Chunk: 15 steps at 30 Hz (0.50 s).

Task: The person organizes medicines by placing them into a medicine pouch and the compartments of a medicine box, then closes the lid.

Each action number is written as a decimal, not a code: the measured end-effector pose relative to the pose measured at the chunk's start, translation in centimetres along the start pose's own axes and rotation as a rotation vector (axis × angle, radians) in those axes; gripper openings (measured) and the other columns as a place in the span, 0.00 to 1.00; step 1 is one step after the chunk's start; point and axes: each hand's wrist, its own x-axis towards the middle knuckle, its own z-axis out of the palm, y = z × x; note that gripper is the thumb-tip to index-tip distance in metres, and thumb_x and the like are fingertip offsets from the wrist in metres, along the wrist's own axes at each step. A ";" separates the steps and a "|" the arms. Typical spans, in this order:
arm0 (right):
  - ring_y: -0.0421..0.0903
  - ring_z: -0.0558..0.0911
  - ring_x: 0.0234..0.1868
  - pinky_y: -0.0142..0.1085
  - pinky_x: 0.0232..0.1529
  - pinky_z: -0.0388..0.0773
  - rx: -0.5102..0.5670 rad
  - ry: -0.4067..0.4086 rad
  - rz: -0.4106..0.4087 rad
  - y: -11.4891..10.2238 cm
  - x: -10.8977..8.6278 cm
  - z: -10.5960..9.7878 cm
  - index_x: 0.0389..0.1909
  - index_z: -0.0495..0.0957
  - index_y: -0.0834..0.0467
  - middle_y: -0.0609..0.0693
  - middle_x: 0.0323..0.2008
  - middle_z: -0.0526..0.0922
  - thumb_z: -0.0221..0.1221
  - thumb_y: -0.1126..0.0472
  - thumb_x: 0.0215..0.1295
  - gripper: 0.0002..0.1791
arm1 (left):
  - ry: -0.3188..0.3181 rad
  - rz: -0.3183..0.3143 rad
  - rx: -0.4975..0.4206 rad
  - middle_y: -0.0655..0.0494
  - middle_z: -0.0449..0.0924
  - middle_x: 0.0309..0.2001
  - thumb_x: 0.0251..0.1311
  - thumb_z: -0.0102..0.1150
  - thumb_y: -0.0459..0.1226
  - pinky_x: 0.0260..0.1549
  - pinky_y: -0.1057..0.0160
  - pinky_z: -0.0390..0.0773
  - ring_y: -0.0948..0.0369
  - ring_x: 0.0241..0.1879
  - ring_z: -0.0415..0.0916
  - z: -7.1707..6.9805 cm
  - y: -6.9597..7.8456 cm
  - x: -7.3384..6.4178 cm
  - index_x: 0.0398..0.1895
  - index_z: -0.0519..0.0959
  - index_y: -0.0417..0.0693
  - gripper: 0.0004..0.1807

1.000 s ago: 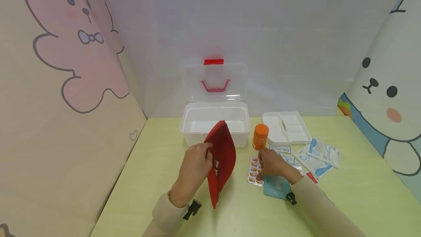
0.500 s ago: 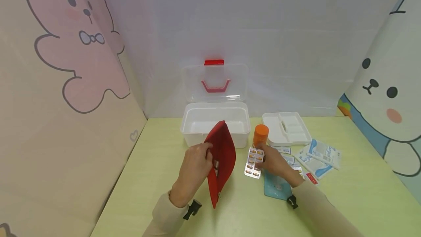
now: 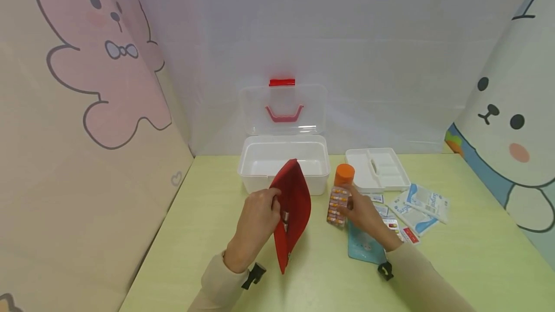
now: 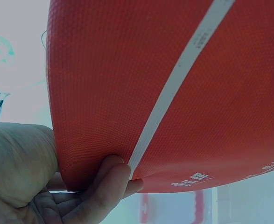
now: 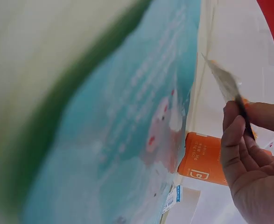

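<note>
My left hand (image 3: 256, 223) grips the edge of a red pouch (image 3: 296, 196), which stands upright with its mouth spread toward the right; the left wrist view shows the fingers folded over its fabric, near a grey stripe. Between thumb and fingers, my right hand (image 3: 366, 213) pinches a blister pack of capsules (image 3: 337, 206), tilted up off the table. In the right wrist view the blister pack (image 5: 228, 86) appears nearly edge-on. Just behind it stands an orange bottle (image 3: 344, 175). Below the right hand lies a teal packet (image 3: 366, 245), partly hidden by the hand and wrist.
Behind the pouch stands a clear plastic box (image 3: 284, 158) with its lid (image 3: 283, 105) raised. To its right is a white divided tray (image 3: 377, 170). White and blue packets (image 3: 429, 201) and a red-and-white packet (image 3: 410, 236) lie on the table's right side.
My right hand has lifted the blister pack off the table and tilted it upright in front of the orange bottle. The left hand and the red pouch have stayed in place.
</note>
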 end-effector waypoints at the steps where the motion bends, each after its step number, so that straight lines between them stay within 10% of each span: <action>1: 0.41 0.75 0.22 0.32 0.23 0.71 -0.003 0.007 -0.011 0.1 -0.1 0.0 0.66 0.61 0.62 0.52 0.25 0.81 0.62 0.63 0.64 0.32 | 0.000 0.001 0.000 0.45 0.86 0.35 0.60 0.55 0.26 0.27 0.66 0.83 0.59 0.29 0.80 0.0 0.0 0.0 0.42 0.84 0.37 0.10; 7: 0.37 0.75 0.22 0.30 0.23 0.71 0.077 0.032 -0.040 -0.5 -0.8 0.0 0.69 0.54 0.66 0.53 0.27 0.85 0.60 0.63 0.68 0.35 | 0.002 0.010 -0.002 0.46 0.86 0.36 0.60 0.55 0.26 0.28 0.65 0.84 0.58 0.30 0.80 0.1 -0.2 0.0 0.42 0.84 0.37 0.10; 15: 0.34 0.68 0.21 0.29 0.21 0.66 0.051 0.161 -0.132 -2.7 -1.7 -0.9 0.54 0.72 0.64 0.49 0.25 0.82 0.55 0.63 0.71 0.14 | 0.006 0.017 -0.006 0.46 0.86 0.35 0.60 0.54 0.26 0.27 0.66 0.83 0.58 0.30 0.81 0.2 -0.3 0.1 0.41 0.84 0.37 0.10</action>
